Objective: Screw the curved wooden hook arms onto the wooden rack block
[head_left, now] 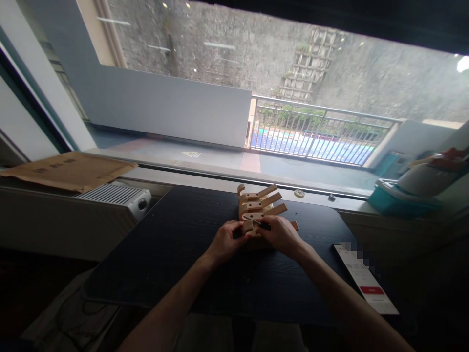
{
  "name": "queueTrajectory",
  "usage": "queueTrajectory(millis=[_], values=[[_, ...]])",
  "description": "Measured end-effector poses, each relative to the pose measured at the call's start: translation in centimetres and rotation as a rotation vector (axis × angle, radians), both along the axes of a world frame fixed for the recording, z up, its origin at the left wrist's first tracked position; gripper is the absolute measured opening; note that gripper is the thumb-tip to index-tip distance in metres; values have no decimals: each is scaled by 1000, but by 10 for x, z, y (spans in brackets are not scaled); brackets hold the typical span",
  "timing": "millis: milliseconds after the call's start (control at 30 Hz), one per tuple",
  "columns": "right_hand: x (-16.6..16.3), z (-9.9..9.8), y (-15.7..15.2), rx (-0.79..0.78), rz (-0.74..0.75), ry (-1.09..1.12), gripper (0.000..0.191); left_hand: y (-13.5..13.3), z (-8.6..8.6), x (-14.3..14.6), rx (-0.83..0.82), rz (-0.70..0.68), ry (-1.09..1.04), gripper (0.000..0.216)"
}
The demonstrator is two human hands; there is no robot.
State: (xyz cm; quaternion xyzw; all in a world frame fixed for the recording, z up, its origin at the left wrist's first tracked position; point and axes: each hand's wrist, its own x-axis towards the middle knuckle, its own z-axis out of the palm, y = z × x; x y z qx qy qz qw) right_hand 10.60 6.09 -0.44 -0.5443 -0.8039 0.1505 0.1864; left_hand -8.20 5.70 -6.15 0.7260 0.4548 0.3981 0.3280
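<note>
A light wooden piece (248, 227) with a curved end lies near the front of a row of similar wooden strips (264, 204), which have dark holes and slanted arms. My left hand (229, 238) is closed on its left end, thumb and fingers pinching it. In my right hand (281, 235) is a slim tool that looks like a small screwdriver (265, 226), with a dark handle and thin metal shaft. The shaft points left across the wood; what its tip touches is unclear. Fingers of both hands hide part of the front piece.
Beneath the work is a dark table (164, 249). A lit phone (366, 281) lies at its right edge. On the sill are a tape roll (299, 193) and a small dark object (331, 197). Brown paper packaging (73, 168) rests on a radiator (117, 193); a teal container (395, 198) stands right.
</note>
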Motion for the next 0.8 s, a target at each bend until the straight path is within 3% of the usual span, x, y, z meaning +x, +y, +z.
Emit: queueTrajectory(millis=[333, 567, 700, 800], values=[[-5, 0, 2, -49, 15, 83, 14, -2, -1, 1, 10, 25, 17, 32], [-8, -2, 11, -102, -8, 153, 13, -8, 3, 7, 15, 135, 19, 36], [-2, -3, 12, -163, -30, 197, 18, -19, -2, 9, 48, 292, -7, 44], [1, -5, 13, -203, -25, 226, 19, -29, -9, 9, 99, 443, -15, 35]])
